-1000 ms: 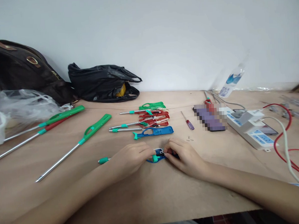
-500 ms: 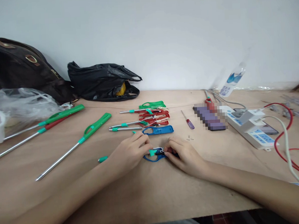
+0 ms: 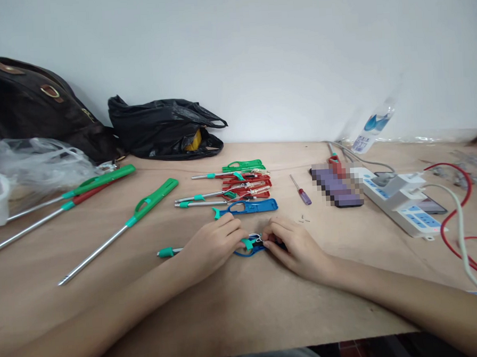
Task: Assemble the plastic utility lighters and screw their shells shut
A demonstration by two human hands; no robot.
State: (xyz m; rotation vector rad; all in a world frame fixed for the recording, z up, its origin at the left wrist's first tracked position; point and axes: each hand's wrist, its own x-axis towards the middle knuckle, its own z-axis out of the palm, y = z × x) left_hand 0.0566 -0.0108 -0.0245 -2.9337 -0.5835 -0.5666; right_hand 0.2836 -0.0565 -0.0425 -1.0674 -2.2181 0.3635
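Note:
In front of me lies an opened long-reach lighter with a blue handle shell (image 3: 246,254). Its green trigger (image 3: 248,244), a black inner part and a thin white wire show between my hands. My left hand (image 3: 216,242) has its fingers closed at the trigger side, partly covering the lighter. Past that hand pokes out a green collar (image 3: 167,252) on a metal tube. The fingers of my right hand (image 3: 296,245) pinch the other end of the lighter, by the black part and wire. Just beyond lies a separate blue handle half (image 3: 259,205).
Opened lighters with red shells (image 3: 247,188) and a green handle half (image 3: 243,166) lie farther back. Closed lighters (image 3: 144,207) rest at left. Right of centre are a screwdriver (image 3: 301,191), small screws (image 3: 303,219), a phone (image 3: 337,186) and a power strip (image 3: 403,207) with cables.
My left hand has shifted slightly right along with the trigger, and more of the green-collared tube shows beside it. The right hand keeps its pinch almost unmoved.

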